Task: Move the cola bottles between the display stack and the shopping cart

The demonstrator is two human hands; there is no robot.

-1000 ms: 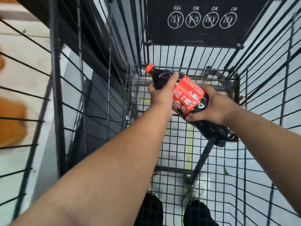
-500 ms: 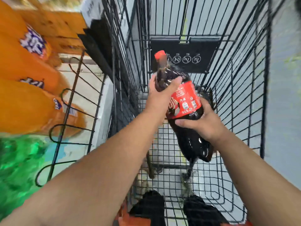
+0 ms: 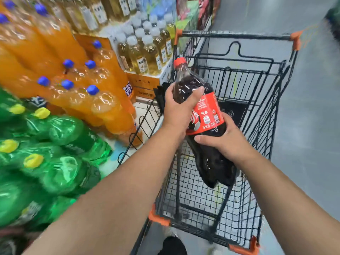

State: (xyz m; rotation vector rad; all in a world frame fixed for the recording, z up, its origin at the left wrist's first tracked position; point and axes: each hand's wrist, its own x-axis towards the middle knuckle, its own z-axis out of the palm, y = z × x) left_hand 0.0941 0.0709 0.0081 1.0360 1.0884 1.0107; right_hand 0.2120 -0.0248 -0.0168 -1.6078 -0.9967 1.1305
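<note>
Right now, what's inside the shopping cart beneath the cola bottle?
Only the wire mesh floor of the shopping cart shows there. The cola bottle, left hand and right hand hide part of it.

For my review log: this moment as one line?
cola bottle over shopping cart | left hand grips shoulder | right hand grips body

Bright, even light filled the aisle and left no hard shadows, only small white glints on the shoulder of the cola bottle point(image 3: 191, 89) and on the clear tops of the orange soda bottles point(image 3: 104, 105). Motion blur smeared the left side of the frame worst, where the green soda bottles point(image 3: 60, 162) lost their edges. The upper right corner was soft too, while the centre was sharp enough for the red label's print to show. Wide-angle distortion bowed the wires of the shopping cart point(image 3: 237, 36) toward the right edge.
</note>
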